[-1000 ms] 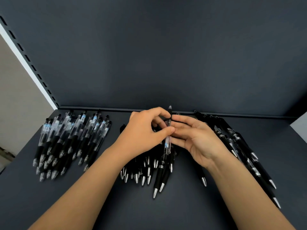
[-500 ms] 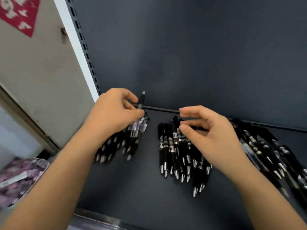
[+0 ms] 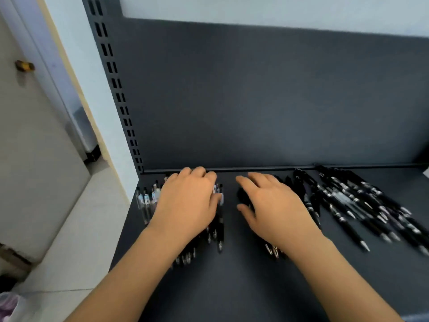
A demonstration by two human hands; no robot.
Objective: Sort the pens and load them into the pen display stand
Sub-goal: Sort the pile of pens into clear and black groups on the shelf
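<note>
Three groups of pens lie on the dark shelf (image 3: 232, 287). My left hand (image 3: 188, 203) lies palm down on the left pile of clear-barrel pens (image 3: 146, 201); its thumb and curled fingers hold a clear pen (image 3: 221, 228) at that pile's right edge. With fingers spread and relaxed, my right hand (image 3: 271, 205) rests over the middle pile of black pens (image 3: 275, 249) and hides most of it. A third, looser pile of black pens (image 3: 362, 205) fans out at the right. No separate display stand is visible.
The shelf's dark back panel (image 3: 255, 101) rises behind the pens, with a slotted upright (image 3: 116, 89) at its left edge. Left of the shelf are a door (image 3: 34, 135), pale floor tiles and a plastic bag (image 3: 9, 305) at the bottom corner.
My left hand carried the clear pen from the middle pile to the left pile and came down onto it. My right hand let go and now rests over the middle pile. The view swung left.
</note>
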